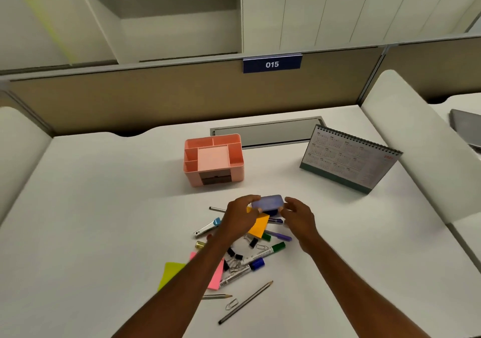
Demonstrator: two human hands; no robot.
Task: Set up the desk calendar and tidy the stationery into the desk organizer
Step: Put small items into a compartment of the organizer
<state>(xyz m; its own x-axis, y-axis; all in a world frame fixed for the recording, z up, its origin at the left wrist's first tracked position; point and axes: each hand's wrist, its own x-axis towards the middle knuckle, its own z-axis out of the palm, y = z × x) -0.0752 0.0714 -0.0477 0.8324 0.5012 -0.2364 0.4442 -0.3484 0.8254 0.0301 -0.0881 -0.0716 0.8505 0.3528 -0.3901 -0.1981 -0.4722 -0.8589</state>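
Note:
A small blue-purple box [268,203] is held just above the desk. My left hand [240,216] grips its left end and my right hand [299,216] pinches its right end. Under and behind my hands lies a heap of stationery: an orange sticky pad [259,225], a purple pen [279,235], a green marker [270,250], a blue marker [244,270], black binder clips [234,254], pink [216,277] and yellow-green [170,274] sticky notes, and pencils [246,301]. The pink desk organizer [213,159] stands behind the heap. The desk calendar [350,158] stands upright at the right.
A grey cable-tray flap [268,132] is set into the white desk [104,207] behind the organizer. A tan partition with a blue "015" label [272,64] closes the back. White side dividers [416,142] flank the desk. A grey laptop [466,129] lies on the neighbouring desk.

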